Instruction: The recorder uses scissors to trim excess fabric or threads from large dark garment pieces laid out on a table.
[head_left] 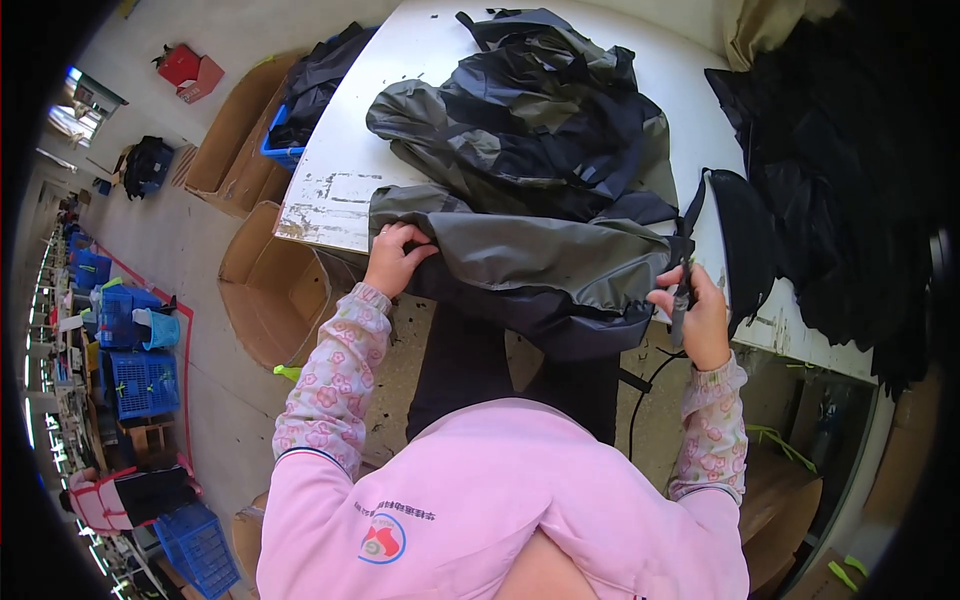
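Nearest is one pink shirt (430,460) on the person, with two pale, flower-printed fabric sleeve covers (330,385) reaching the wrists. Thumb and fingers of the left hand (398,260) are clamped on the left end of one olive-grey and black shiny fabric piece (540,250), stretched between both hands along the near edge of one white, scuffed table (335,150), its black part hanging over. The right hand (705,310) has its fingers curled around one narrow dark object (683,300), too unclear to identify, at the piece's right end. Farther off, matching bunched fabric (550,110) lies on the table. One black cloth heap (830,180) is right; left are one blue plastic crate (281,155) holding black cloth (320,85) and two open brown cardboard boxes (265,300).
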